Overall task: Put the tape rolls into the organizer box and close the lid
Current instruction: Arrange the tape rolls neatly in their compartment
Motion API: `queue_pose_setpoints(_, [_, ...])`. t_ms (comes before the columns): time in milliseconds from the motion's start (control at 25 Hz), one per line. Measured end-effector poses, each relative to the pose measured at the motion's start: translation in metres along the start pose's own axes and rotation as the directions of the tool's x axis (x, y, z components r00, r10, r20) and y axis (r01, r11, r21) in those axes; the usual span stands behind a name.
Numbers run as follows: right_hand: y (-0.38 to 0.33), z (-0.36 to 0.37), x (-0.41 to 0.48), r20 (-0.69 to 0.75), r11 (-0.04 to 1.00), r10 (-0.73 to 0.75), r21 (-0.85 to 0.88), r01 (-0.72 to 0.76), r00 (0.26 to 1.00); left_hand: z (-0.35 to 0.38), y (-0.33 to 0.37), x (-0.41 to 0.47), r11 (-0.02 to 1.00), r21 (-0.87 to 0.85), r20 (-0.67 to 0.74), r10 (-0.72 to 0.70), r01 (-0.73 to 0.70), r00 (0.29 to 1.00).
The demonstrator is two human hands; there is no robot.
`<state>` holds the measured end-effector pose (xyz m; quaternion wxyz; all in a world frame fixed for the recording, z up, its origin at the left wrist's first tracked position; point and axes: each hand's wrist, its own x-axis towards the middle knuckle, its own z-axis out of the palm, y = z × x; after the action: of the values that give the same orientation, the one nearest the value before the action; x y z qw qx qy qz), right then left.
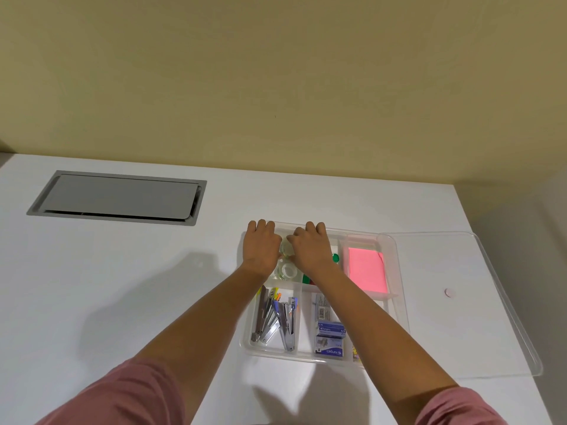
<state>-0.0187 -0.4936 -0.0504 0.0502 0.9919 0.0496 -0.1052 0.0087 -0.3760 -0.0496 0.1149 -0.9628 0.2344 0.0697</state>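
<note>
A clear plastic organizer box (245, 345) sits on the white desk, its lid off. Both hands are over its far left compartment. My left hand (260, 246) and my right hand (311, 248) press together there, fingers curled down, around a clear tape roll (284, 249) that shows only as a sliver between them. A second clear tape roll (287, 270) lies in the same compartment just nearer to me. The clear lid (460, 302) lies flat to the right of the box, overlapping its right rim.
Other compartments hold staplers (276, 320), staple boxes (329, 338), pink sticky notes (366, 269) and green magnets (336, 257). A grey cable hatch (118, 197) is set into the desk at far left. The desk's right edge runs just past the lid; a wall stands behind.
</note>
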Motion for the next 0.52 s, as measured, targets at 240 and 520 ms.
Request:
queue_pose_setpoints(240, [-0.0021,-0.0040,0.0017,0.010,1.000,0.013,-0.002,-0.013,1.000,-0.0002,0.0014,0.0043,1.000,0.013,-0.017,0.003,-0.003,1.000])
queue_pose_setpoints(520, [-0.0059,-0.0047,-0.0018,-0.005,0.999,0.048,0.019,-0.048,0.999,0.0041,0.0030,-0.0006,0.999,0.039,-0.031,0.029,-0.028,0.999])
